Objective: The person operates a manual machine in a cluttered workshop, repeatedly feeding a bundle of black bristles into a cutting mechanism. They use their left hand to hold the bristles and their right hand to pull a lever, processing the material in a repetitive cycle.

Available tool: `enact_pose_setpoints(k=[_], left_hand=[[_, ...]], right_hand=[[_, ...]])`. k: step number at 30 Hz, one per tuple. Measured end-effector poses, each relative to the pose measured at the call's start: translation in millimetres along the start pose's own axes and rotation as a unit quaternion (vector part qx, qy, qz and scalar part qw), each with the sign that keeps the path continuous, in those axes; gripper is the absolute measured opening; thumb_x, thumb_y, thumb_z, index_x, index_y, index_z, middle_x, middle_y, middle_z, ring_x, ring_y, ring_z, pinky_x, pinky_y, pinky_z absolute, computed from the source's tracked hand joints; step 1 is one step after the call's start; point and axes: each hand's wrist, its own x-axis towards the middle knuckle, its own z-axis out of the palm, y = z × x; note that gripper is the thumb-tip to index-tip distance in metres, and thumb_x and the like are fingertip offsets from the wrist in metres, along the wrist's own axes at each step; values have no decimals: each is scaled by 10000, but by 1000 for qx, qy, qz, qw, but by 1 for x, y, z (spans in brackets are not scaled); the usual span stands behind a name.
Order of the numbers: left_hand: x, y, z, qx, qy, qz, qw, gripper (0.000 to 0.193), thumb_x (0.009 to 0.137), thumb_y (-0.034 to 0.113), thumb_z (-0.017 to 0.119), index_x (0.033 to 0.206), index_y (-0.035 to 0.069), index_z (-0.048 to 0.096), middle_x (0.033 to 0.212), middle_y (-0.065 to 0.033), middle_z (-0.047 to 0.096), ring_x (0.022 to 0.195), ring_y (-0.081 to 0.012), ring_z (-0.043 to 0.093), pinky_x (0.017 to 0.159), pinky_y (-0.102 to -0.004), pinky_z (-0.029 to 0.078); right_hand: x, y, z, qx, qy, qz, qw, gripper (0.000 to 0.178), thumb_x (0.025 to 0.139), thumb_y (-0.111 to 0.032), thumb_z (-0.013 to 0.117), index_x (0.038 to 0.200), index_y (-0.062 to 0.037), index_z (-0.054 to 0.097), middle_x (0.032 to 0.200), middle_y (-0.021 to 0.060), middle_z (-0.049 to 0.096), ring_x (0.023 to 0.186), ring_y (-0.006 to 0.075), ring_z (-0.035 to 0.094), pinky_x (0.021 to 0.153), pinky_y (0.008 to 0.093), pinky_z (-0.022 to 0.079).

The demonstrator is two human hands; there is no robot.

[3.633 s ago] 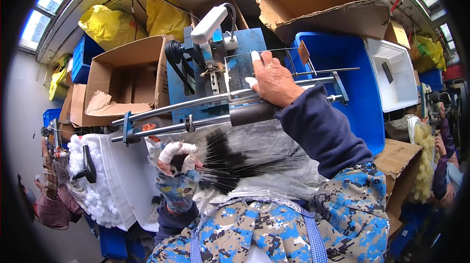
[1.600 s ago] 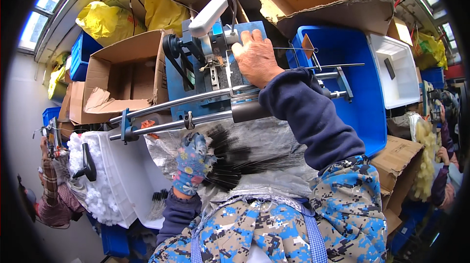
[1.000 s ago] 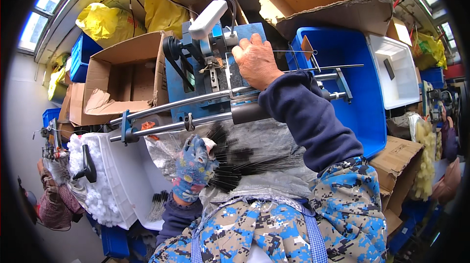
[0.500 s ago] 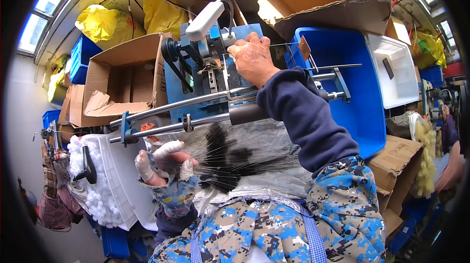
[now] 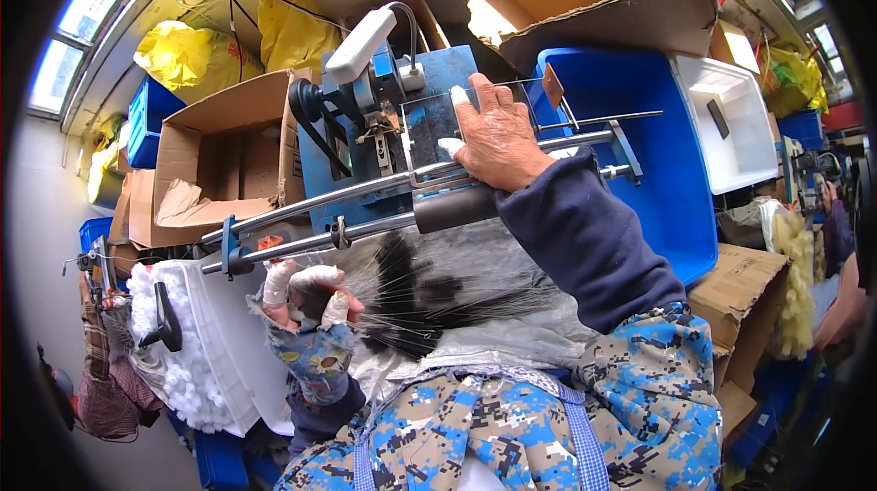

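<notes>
A blue bench machine (image 5: 448, 66) with a belt wheel stands ahead, two steel rails (image 5: 356, 228) crossing its front. My right hand (image 5: 507, 139), tape on its thumb and index finger, lies over the machine's right side beside a thin wire frame (image 5: 405, 130). Its fingers reach forward, thumb spread, with nothing visible in them. Just behind its wrist is a black sleeve (image 5: 452, 210) on the near rail. Below the rails' left end, my left hand (image 5: 306, 295) is curled, several fingers taped; what it holds is hidden. Thin wires with black bristles (image 5: 411, 308) fan out beside it across grey sheeting.
An open cardboard box (image 5: 169, 158) is left of the machine. On the right stand a blue bin (image 5: 676, 180) and a white tray (image 5: 754, 139). White tufts fill a white crate (image 5: 233, 345) at lower left, a black-handled tool (image 5: 164, 319) on top. Other people work at both far sides.
My right hand has moved right and back toward me from the machine's top, its thumb and fingers spreading. My left fingers have curled closer together. The whole view has shifted slightly.
</notes>
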Motion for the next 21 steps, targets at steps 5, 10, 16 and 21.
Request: enact_pose_setpoints(k=[5,10,16,21], left_hand=[[1,4,23,46,-60,52,996,587,775,-80,593,1277,123,366,930,-158,595,641,-157,603,510,-230,494],[-3,-3,11,18,-42,11,999,567,774,-77,589,1266,100,370,941,-158,597,638,-159,603,504,-222,486],[-4,7,15,34,-34,2,999,532,782,-72,583,1245,99,384,921,-147,604,629,-147,595,514,-225,475],[-3,13,16,47,-48,19,998,489,796,-56,581,1228,92,407,918,-139,605,633,-148,592,503,-225,465]], right_hand=[[-3,-2,-7,40,-32,31,998,553,700,-242,683,1135,42,492,1101,185,385,976,325,476,791,404,442],[1,-16,2,50,-41,34,997,562,719,-228,662,1155,61,456,1066,203,416,899,338,535,765,388,472],[14,-54,22,63,-3,1,998,599,771,-312,621,1160,105,435,1003,215,490,819,317,552,695,366,488],[22,-66,18,66,-70,-28,995,625,777,-316,617,1148,140,407,981,226,491,793,324,567,695,365,489]])
